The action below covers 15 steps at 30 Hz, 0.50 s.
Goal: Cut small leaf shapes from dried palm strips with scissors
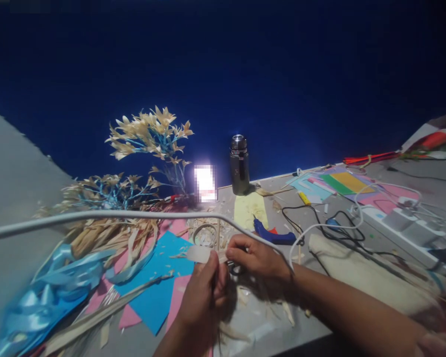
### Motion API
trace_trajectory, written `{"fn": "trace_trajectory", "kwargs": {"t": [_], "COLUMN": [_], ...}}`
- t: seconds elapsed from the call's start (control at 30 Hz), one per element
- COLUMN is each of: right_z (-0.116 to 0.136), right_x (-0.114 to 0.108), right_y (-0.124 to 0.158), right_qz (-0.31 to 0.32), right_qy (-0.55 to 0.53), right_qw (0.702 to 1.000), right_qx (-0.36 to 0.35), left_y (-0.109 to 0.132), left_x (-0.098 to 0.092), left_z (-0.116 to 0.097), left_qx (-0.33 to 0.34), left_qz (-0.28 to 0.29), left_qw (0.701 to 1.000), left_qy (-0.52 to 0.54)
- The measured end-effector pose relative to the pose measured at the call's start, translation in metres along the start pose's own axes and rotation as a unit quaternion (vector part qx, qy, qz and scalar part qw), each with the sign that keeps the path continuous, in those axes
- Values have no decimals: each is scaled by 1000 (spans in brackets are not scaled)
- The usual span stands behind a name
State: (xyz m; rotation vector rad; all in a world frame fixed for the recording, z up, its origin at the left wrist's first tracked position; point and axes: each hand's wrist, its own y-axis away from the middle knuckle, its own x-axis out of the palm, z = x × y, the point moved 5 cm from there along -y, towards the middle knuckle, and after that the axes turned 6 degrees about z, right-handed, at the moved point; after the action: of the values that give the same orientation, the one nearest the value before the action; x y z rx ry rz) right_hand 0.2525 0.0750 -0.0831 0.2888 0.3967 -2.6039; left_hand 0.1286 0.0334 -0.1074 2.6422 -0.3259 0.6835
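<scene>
My left hand (pixel 204 292) is closed around a pale dried leaf strip (pixel 197 254), pinching it near its end. My right hand (pixel 254 257) is also closed, its fingertips pinching the same strip close to the left hand's thumb. Dark scissors (pixel 235 269) lie on the table just under the hands. A white cable (pixel 134 216) runs across in front of me from the left and over my right wrist.
Blue (pixel 159 277) and pink paper sheets, dried husk strips (pixel 107 238) and light blue ribbon (pixel 48 292) lie at left. A husk flower bouquet (pixel 148 134), steel flask (pixel 239 164), blue glue gun (pixel 273 235), yellow paper, coloured sheets (pixel 338 183), power strip (pixel 405 223) and beige cloth (pixel 360 272) fill the rest.
</scene>
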Motion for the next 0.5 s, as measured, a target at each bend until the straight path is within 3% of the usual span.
{"fn": "trace_trajectory", "kwargs": {"t": [0.1, 0.2, 0.27, 0.33, 0.4, 0.5], "right_z": [-6, -13, -14, -10, -1, 10], "right_x": [0, -2, -9, -18, -26, -32], "right_y": [-2, -6, -6, -5, -4, -5], "right_qz": [13, -18, -83, -157, -191, -151], "right_qy": [-61, -94, -114, -129, -134, -124], "right_qw": [998, 994, 988, 977, 971, 980], "right_qx": [14, 46, 67, 67, 49, 28], "left_y": [-2, 0, 5, 10, 16, 25], "left_x": [9, 4, -5, -19, -39, -63], "left_z": [-1, -5, -8, -13, -26, -58], "left_qx": [-27, -53, -71, -75, -31, 92], "left_qz": [97, 124, 120, 92, 25, -82], "left_qw": [990, 979, 977, 979, 985, 986], "left_qy": [103, 155, 161, 164, 169, 110]}}
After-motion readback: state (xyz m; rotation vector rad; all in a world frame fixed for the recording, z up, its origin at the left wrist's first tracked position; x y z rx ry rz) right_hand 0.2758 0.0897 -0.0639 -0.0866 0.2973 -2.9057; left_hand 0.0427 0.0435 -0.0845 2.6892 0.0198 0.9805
